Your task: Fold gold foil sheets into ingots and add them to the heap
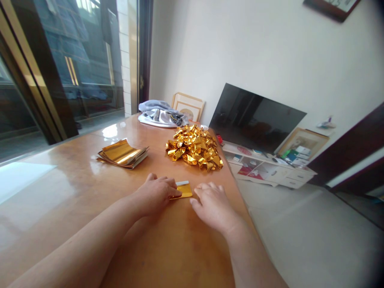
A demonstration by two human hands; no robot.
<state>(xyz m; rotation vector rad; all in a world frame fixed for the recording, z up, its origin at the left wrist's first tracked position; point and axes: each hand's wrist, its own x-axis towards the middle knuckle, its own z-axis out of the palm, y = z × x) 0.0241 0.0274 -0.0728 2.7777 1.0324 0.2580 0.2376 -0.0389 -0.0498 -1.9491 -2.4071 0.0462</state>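
Observation:
A small folded sheet of gold foil paper (pixel 186 191) lies on the wooden table, with a pale strip along its far edge. My left hand (pixel 157 193) holds down its left side, the thumb resting across the near part and the other fingers bent along the far left edge. Just right of the sheet is my right hand (pixel 211 205), thumb and forefinger apart and nothing between them. Beyond both hands sits a heap of folded gold foil pieces (pixel 195 148). To the left of that heap is a stack of flat gold foil sheets (pixel 123 154), slightly curled.
Folded light-blue and grey cloth (pixel 162 114) lies at the table's far end. The table's right edge runs close by my right forearm. Past it stand a white low cabinet (pixel 270 170) and a large television (pixel 258 118). Glass sliding doors (pixel 81 60) are on the left.

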